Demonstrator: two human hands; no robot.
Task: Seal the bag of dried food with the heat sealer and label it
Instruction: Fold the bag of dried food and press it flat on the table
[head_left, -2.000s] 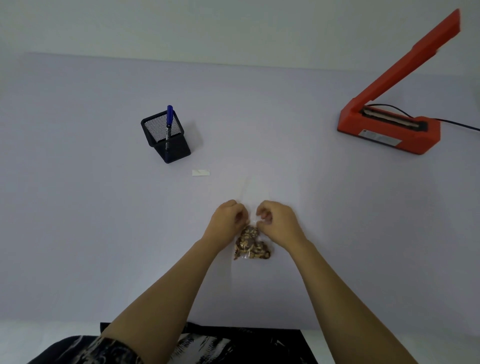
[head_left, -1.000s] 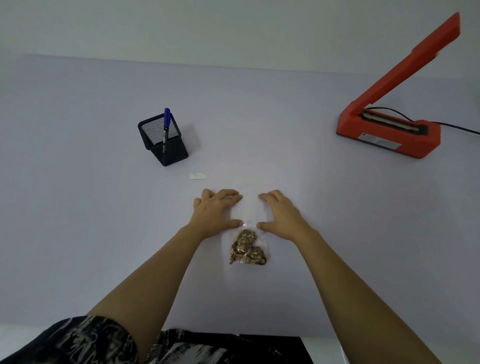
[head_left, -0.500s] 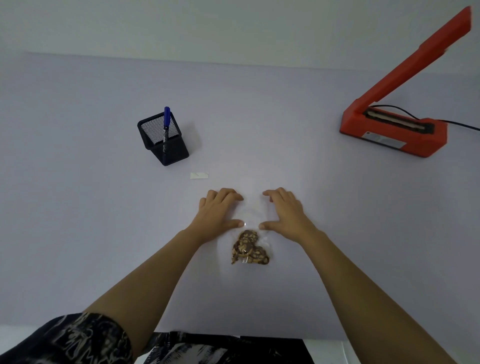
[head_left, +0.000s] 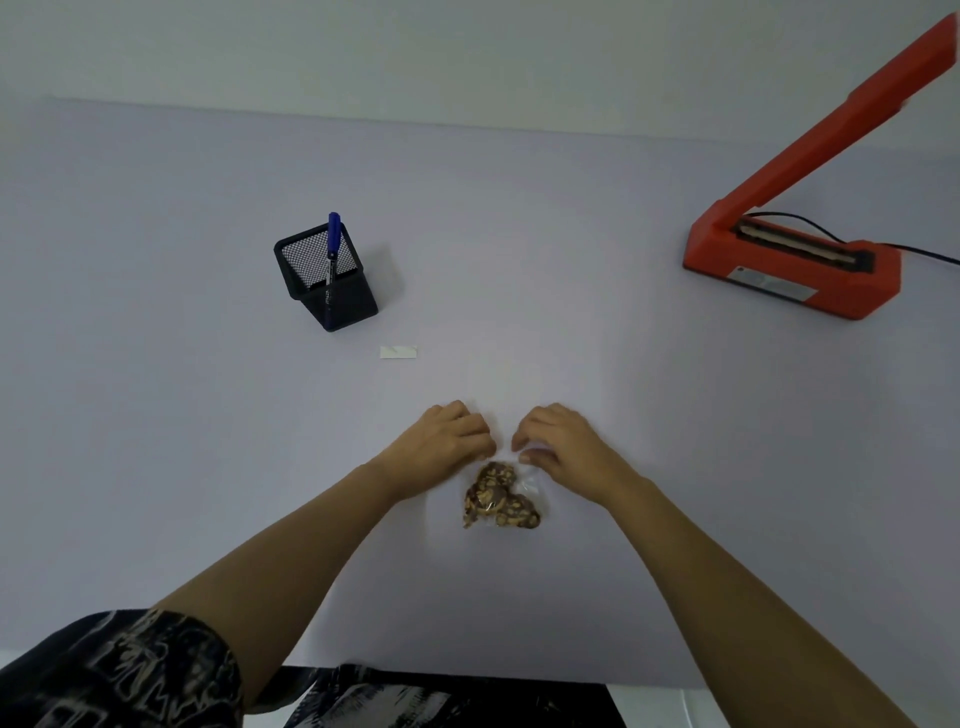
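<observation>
Near mid-surface (head_left: 156, 415): bag (head_left: 501, 496) of dried food lies flat. Left hand (head_left: 441, 441) and right hand (head_left: 558, 447) are both curled, pinching its clear neck. Step, likely: gathering the mouth. Next: carry it to the open heat sealer (head_left: 789, 270), far right.

A single wide-angle head-worn camera looks forward and down across the surface (head_left: 156, 441) from close above its near edge; the heat sealer (head_left: 789, 280) is cropped top right.
</observation>
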